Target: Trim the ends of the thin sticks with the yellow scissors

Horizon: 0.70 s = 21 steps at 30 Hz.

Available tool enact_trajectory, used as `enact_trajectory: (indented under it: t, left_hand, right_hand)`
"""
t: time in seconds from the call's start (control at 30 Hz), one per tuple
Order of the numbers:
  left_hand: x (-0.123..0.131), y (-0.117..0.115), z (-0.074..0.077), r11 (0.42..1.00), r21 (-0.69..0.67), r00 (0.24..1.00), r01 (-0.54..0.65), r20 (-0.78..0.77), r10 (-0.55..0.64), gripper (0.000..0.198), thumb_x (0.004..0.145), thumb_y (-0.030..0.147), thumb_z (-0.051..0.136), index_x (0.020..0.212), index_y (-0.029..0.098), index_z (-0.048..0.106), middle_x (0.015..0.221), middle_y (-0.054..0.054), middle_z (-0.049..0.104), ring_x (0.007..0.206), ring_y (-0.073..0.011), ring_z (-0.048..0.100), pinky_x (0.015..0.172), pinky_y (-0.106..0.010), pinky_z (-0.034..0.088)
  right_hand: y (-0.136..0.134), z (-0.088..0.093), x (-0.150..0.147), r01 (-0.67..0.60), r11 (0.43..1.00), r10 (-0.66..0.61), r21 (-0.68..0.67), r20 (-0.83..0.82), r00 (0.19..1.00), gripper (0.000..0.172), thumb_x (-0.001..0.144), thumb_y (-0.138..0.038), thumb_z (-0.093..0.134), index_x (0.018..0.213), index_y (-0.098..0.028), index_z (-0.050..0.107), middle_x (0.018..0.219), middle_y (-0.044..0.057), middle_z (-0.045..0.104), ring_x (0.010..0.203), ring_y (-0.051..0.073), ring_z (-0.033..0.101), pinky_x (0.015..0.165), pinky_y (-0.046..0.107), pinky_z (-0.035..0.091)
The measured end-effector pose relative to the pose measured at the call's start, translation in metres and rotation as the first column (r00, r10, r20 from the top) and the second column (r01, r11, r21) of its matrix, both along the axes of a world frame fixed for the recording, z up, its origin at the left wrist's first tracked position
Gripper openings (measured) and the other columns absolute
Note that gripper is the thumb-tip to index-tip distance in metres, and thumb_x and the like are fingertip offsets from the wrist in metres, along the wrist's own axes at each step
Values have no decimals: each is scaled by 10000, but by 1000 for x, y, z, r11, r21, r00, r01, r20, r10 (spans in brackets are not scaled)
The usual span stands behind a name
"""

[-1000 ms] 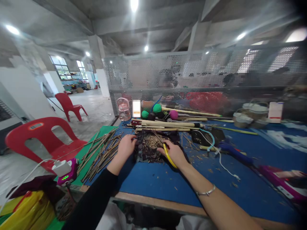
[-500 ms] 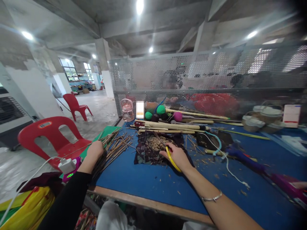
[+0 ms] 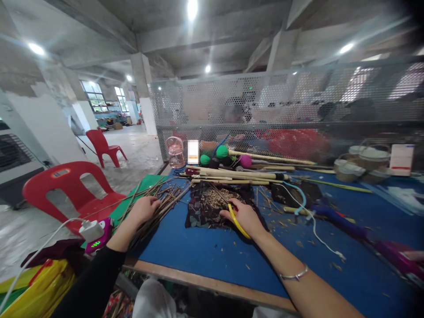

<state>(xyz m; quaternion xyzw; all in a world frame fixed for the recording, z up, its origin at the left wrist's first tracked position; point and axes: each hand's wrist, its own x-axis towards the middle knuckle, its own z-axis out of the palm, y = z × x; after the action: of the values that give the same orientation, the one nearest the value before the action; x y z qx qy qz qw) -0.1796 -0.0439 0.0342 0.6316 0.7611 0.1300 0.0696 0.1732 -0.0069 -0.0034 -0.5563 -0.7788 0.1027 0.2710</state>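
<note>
My right hand (image 3: 247,218) is closed around yellow-handled scissors (image 3: 236,221), whose blades point away over a heap of short cut twig pieces (image 3: 218,198). That heap lies on a dark patterned cloth (image 3: 198,214) on the blue tabletop. To the left, my left hand (image 3: 145,210) rests over a loose pile of thin brown twigs (image 3: 168,194). Its fingers are curled and look pinched on a twig (image 3: 175,198) that slants toward the cloth; the fingertips are partly hidden.
Long pale sticks (image 3: 238,174) and green and pink yarn balls (image 3: 222,151) lie behind the cloth, before a perforated metal screen (image 3: 205,106). A white cord (image 3: 313,225) and small buckets (image 3: 371,159) are at right. Red chairs (image 3: 76,185) stand left; another person's hand (image 3: 415,255) shows at far right.
My left hand has moved right and slightly down across the twig pile, and a thicker twig now sticks out toward the cloth. My right hand and the scissors have stayed nearly still.
</note>
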Motion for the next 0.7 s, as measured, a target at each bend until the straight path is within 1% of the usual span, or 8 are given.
enact_trajectory:
  t: [0.07, 0.13, 0.2, 0.27, 0.37, 0.47, 0.57, 0.7]
  left_hand:
    - [-18, 9, 10, 997, 30, 994, -66, -87, 68, 375, 783, 343, 414, 994, 153, 659, 1015, -115, 657, 942, -244, 587, 794, -279, 406]
    - [-38, 22, 17, 979, 40, 965, -202, -164, 206, 380, 765, 298, 431, 1042, 137, 635, 1029, -137, 646, 975, -261, 577, 810, -296, 405]
    - [-53, 35, 18, 949, -48, 933, -310, -208, 294, 371, 737, 267, 460, 1041, 143, 632, 1072, -147, 627, 1009, -264, 562, 802, -293, 412]
    - [-60, 45, 11, 931, -93, 919, -353, -219, 327, 327, 701, 229, 496, 958, 110, 660, 1025, -186, 636, 974, -267, 580, 777, -285, 424]
    - [-62, 51, -6, 910, -142, 910, -389, -217, 354, 299, 629, 151, 546, 892, 76, 667, 974, -221, 642, 922, -276, 602, 739, -284, 439]
    - [-62, 50, -18, 904, -150, 908, -400, -201, 368, 320, 639, 133, 522, 919, 50, 652, 1006, -242, 624, 925, -296, 600, 716, -302, 449]
    - [-65, 46, -22, 913, -127, 915, -388, -174, 364, 315, 676, 175, 503, 930, 56, 647, 1029, -237, 616, 946, -291, 592, 724, -294, 446]
    - [-66, 41, -21, 928, -109, 932, -357, -113, 345, 242, 689, 242, 521, 811, 99, 672, 934, -203, 653, 882, -278, 613, 712, -283, 440]
  right_hand:
    - [0, 0, 0, -1, 1000, 1, 0, 4, 1000, 410, 727, -510, 524, 1013, -221, 579, 619, 13, 604, 556, 168, 559, 538, 236, 356]
    - [0, 0, -1, 3, 1000, -3, -8, 17, 1000, 420, 722, -518, 526, 1010, -218, 581, 608, 12, 601, 556, 169, 557, 535, 236, 353]
    - [1, 0, -1, 8, 1000, -7, -18, 30, 1000, 427, 717, -529, 527, 1005, -220, 583, 596, 10, 596, 556, 171, 556, 529, 235, 349]
    - [1, 0, -1, 11, 1000, -10, -26, 33, 999, 433, 717, -538, 524, 1007, -221, 582, 593, 9, 595, 556, 172, 557, 522, 234, 344]
    - [0, 1, 0, 10, 1000, -10, -24, 26, 1000, 442, 720, -539, 521, 1018, -218, 580, 616, 18, 607, 567, 172, 565, 530, 234, 347]
    - [0, 2, 0, 2, 1000, -1, -21, 29, 1000, 444, 726, -540, 514, 1022, -216, 579, 625, 20, 610, 570, 171, 566, 543, 237, 353]
    - [-1, 2, -1, 0, 999, 1, -35, 40, 999, 450, 725, -546, 509, 1022, -214, 576, 612, 15, 602, 562, 171, 560, 533, 236, 349]
    - [-1, 4, -2, 4, 999, -2, -41, 45, 999, 450, 716, -544, 519, 1015, -213, 581, 609, 18, 604, 569, 174, 562, 527, 235, 344]
